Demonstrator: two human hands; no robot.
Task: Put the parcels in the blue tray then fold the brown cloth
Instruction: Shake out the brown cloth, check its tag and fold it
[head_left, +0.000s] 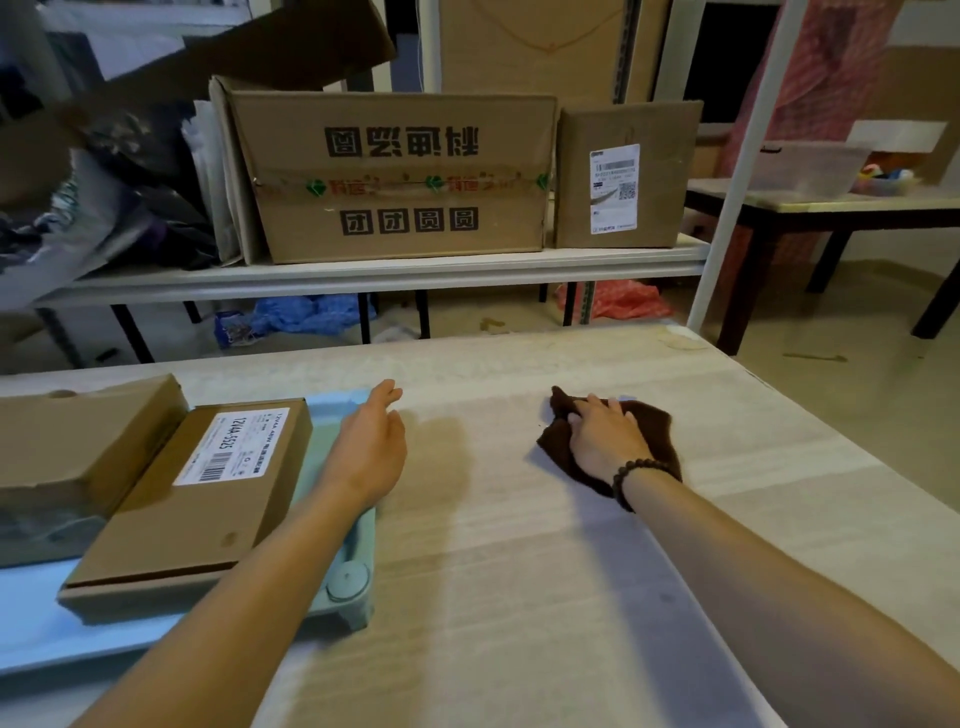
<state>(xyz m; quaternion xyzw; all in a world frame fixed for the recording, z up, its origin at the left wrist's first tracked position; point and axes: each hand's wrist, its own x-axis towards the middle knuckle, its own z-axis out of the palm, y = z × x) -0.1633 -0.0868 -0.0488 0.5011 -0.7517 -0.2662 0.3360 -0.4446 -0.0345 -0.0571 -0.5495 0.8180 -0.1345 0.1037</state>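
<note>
Two cardboard parcels lie in the blue tray (358, 582) at the left of the table. The flat parcel (171, 530) carries a white barcode label, and a thicker parcel (67, 447) sits to its left. My left hand (371, 441) hovers over the tray's right rim, fingers apart, holding nothing. The brown cloth (654, 431) lies crumpled on the table to the right. My right hand (602, 436), with a bead bracelet on the wrist, rests on the cloth with fingers curled into its left edge.
Behind the table (493, 545) stands a white shelf (395, 270) with a large printed carton (400, 176) and a smaller labelled box (623, 171). Dark clothing is heaped at the shelf's left. A dark-legged table (831, 208) with a clear plastic bin stands at far right.
</note>
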